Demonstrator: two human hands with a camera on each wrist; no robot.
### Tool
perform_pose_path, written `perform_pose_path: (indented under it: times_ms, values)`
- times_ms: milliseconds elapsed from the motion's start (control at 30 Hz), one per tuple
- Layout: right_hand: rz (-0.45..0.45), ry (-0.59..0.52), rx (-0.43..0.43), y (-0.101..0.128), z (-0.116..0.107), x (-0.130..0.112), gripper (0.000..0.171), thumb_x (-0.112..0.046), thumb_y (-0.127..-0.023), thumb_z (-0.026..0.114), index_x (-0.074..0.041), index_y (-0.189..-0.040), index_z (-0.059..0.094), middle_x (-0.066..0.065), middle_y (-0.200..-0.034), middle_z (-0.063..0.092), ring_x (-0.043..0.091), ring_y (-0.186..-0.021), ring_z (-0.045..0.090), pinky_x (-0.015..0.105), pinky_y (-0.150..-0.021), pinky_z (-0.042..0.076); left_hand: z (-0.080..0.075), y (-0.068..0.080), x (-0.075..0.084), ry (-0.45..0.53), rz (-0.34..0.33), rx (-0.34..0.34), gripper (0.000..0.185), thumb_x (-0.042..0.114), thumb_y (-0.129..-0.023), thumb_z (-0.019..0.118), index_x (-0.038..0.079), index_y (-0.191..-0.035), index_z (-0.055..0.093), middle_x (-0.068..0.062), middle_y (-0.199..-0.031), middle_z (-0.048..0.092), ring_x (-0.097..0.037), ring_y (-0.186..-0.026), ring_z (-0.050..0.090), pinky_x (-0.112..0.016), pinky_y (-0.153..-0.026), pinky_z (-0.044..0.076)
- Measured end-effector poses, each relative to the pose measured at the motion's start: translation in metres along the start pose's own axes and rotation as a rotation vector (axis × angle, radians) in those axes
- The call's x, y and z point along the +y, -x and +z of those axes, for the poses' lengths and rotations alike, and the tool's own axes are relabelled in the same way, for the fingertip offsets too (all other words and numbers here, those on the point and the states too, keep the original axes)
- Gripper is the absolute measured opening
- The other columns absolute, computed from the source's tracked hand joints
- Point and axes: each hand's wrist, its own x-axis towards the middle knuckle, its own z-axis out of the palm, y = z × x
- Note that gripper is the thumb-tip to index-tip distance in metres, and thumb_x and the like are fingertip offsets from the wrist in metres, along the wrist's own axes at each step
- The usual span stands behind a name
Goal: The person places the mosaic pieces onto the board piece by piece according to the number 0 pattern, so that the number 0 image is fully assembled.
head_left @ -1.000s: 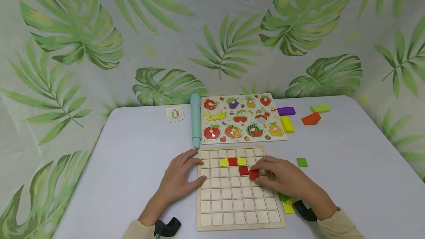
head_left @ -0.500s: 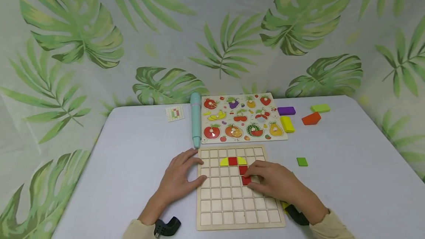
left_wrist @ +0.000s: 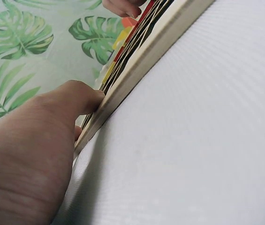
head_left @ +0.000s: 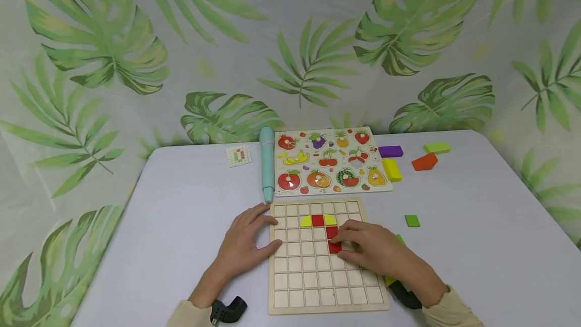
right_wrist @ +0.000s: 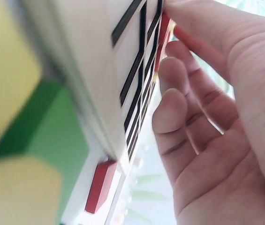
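Note:
A wooden grid board (head_left: 317, 286) lies on the white table in front of me. Its upper rows hold a yellow tile (head_left: 306, 222), a red tile (head_left: 318, 220), another yellow tile (head_left: 330, 220) and a red tile (head_left: 332, 232). My right hand (head_left: 346, 244) pinches a further red tile (head_left: 335, 248) with curled fingers, set on the cell just below that last red one. In the right wrist view the right hand (right_wrist: 202, 93) touches the red tile (right_wrist: 162, 37) on the board (right_wrist: 90, 61). My left hand (head_left: 260, 228) lies flat at the board's left edge; the left wrist view shows the left hand (left_wrist: 38, 140) against the board's edge (left_wrist: 141, 61).
A fruit peg puzzle (head_left: 331, 163), a teal pen (head_left: 267, 163) and a small pattern card (head_left: 239, 156) lie behind the board. Purple (head_left: 391, 151), yellow (head_left: 392, 169), orange (head_left: 424, 162) and lime (head_left: 438, 148) blocks sit at the back right. A green tile (head_left: 412, 221) lies right of the board.
My right hand moved the red tile left and down, from the cell right of the lower red tile to the cell below it. The left hand stayed put.

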Motion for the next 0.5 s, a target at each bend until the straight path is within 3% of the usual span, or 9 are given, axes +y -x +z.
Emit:
perform_pose_path:
  times_ms: [400,500]
  values:
    - [0.025,-0.020,-0.023,0.003,-0.007,0.005,0.020,-0.030,-0.092,0.079,-0.032,-0.111,0.077,-0.022,-0.108,0.065,0.002,-0.097,0.062,0.031,-0.087,0.058,0.000,0.001,0.000,0.002,-0.004,0.001,0.037,0.045,-0.086,0.080,0.025,-0.116,0.069,-0.004,-0.153,0.054,-0.027,-0.143,0.049,-0.056,-0.116,0.039]
    - [0.037,-0.041,-0.005,0.006,-0.014,0.010,0.022,-0.028,-0.092,0.079,-0.030,-0.113,0.077,-0.020,-0.109,0.066,0.001,-0.092,0.060,0.028,-0.083,0.057,0.000,0.001,0.001,0.005,-0.008,0.001,0.037,0.045,-0.086,0.080,0.025,-0.116,0.069,-0.004,-0.153,0.054,-0.027,-0.144,0.048,-0.056,-0.117,0.038]
